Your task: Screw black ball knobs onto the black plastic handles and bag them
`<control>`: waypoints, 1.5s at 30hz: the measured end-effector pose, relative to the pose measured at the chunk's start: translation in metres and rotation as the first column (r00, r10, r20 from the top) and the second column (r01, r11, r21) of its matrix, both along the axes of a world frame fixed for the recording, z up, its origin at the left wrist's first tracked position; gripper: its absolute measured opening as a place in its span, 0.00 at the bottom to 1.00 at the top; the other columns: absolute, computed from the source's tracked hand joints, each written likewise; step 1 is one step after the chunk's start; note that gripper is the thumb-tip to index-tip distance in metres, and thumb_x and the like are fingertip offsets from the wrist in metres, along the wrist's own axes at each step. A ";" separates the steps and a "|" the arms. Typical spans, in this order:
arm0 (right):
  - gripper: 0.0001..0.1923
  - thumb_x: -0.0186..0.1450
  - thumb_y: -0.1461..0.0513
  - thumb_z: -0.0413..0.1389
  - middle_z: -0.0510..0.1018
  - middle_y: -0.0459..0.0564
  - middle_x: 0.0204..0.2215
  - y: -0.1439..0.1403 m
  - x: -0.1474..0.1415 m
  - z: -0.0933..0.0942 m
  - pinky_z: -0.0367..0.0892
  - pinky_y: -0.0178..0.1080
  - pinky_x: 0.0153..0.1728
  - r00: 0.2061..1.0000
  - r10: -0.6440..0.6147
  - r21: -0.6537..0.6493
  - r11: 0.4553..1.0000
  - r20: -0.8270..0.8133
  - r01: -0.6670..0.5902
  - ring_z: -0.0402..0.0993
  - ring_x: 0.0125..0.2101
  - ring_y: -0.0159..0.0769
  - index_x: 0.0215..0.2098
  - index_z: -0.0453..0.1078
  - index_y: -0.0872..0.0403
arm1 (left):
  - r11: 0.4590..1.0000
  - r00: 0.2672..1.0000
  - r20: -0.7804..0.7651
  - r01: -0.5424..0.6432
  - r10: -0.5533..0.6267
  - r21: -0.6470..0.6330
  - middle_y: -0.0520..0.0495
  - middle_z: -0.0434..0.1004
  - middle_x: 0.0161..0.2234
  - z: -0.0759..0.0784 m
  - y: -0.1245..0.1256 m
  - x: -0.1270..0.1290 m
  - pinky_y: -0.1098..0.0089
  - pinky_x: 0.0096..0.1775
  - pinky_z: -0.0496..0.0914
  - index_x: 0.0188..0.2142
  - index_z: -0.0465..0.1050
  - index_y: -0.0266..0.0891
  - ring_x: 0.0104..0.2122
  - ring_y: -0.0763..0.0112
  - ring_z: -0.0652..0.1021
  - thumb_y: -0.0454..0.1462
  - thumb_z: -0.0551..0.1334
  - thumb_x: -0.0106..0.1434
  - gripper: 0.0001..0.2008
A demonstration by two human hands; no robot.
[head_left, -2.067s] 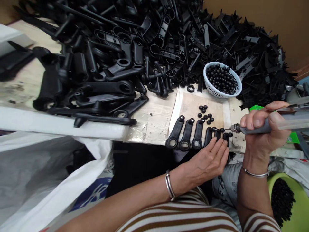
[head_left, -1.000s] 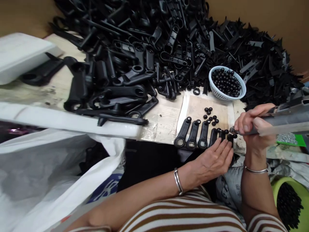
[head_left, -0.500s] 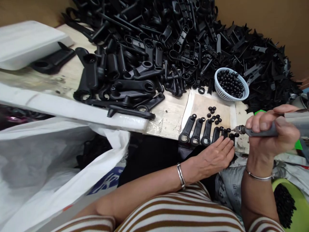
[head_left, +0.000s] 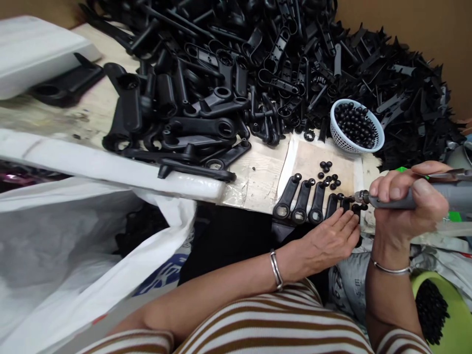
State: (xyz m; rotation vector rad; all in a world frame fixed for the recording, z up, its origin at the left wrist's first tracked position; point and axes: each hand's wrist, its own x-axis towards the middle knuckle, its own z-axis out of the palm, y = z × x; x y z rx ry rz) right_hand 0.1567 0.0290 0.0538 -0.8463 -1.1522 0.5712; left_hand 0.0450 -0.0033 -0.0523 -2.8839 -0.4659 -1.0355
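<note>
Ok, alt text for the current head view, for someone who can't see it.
The right hand holds a grey tool, its tip at a row of black levers where the left hand rests. Beyond lie small black balls, a pale blue basket of similar ones, and heaped black parts.

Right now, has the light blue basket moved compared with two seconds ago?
No. The light blue basket sits by the same far-right corner of the tan board; only the camera's view has shifted.

1. Passage: low strip of counter at the near edge, left of the black levers.
2. Obstructed: toward far edge, heaped parts.
3. Obstructed: levers' right end, right hand gripping grey tool.
</note>
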 end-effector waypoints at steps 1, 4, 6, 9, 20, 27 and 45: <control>0.05 0.56 0.64 0.58 0.64 0.37 0.13 0.001 0.000 -0.001 0.63 0.33 0.14 1.000 0.002 -0.002 1.000 0.005 -0.002 0.58 0.11 0.27 0.33 0.72 0.52 | 1.000 1.000 0.000 -0.002 0.002 0.002 0.35 0.75 0.55 0.000 0.000 0.000 0.59 0.60 0.64 0.53 0.72 0.28 0.55 0.59 0.75 0.32 0.53 0.70 0.16; 0.02 0.57 0.63 0.58 0.63 0.38 0.13 0.003 0.000 -0.001 0.63 0.33 0.14 0.999 -0.006 -0.002 1.000 0.039 0.006 0.57 0.11 0.27 0.30 0.70 0.51 | 1.000 1.000 -0.012 -0.007 0.007 0.013 0.36 0.75 0.55 0.001 0.000 0.000 0.59 0.60 0.64 0.53 0.72 0.29 0.55 0.59 0.75 0.33 0.53 0.70 0.16; 0.04 0.58 0.63 0.58 0.63 0.38 0.13 0.004 -0.001 -0.001 0.63 0.33 0.14 0.998 -0.007 0.001 1.000 0.066 0.007 0.57 0.12 0.27 0.26 0.67 0.51 | 1.000 1.000 -0.015 -0.006 0.006 0.014 0.36 0.75 0.55 0.002 0.000 -0.001 0.59 0.59 0.65 0.53 0.72 0.29 0.55 0.59 0.75 0.32 0.53 0.70 0.16; 0.02 0.57 0.64 0.58 0.63 0.38 0.12 0.006 -0.001 -0.001 0.63 0.33 0.14 0.999 0.008 -0.016 1.000 0.050 -0.007 0.58 0.11 0.27 0.27 0.69 0.51 | 1.000 1.000 -0.013 0.000 0.000 0.014 0.36 0.75 0.55 0.002 0.000 -0.002 0.58 0.59 0.65 0.53 0.72 0.28 0.55 0.58 0.76 0.32 0.52 0.70 0.17; 0.07 0.56 0.65 0.61 0.65 0.35 0.12 0.014 -0.011 -0.002 0.64 0.32 0.14 0.997 0.071 -0.085 0.994 0.030 -0.068 0.60 0.11 0.26 0.28 0.67 0.50 | 1.000 1.000 -0.026 0.013 -0.013 0.002 0.35 0.76 0.54 0.007 0.001 -0.004 0.58 0.59 0.66 0.53 0.73 0.27 0.55 0.58 0.76 0.32 0.52 0.70 0.17; 0.09 0.56 0.63 0.63 0.65 0.36 0.13 0.016 -0.013 -0.007 0.62 0.32 0.12 0.990 0.133 -0.070 0.989 0.037 -0.131 0.59 0.11 0.26 0.26 0.66 0.51 | 1.000 1.000 -0.012 0.001 -0.001 0.003 0.34 0.76 0.54 0.007 0.000 -0.005 0.57 0.59 0.66 0.53 0.72 0.26 0.55 0.57 0.76 0.33 0.52 0.70 0.17; 0.08 0.53 0.59 0.64 0.68 0.37 0.13 0.008 0.007 -0.005 0.64 0.35 0.14 0.994 0.109 -0.076 0.991 -0.012 -0.110 0.61 0.12 0.28 0.32 0.72 0.51 | 1.000 0.997 -0.075 -0.006 0.008 0.018 0.35 0.73 0.57 0.003 -0.002 0.000 0.59 0.62 0.61 0.55 0.70 0.26 0.58 0.57 0.73 0.30 0.52 0.69 0.18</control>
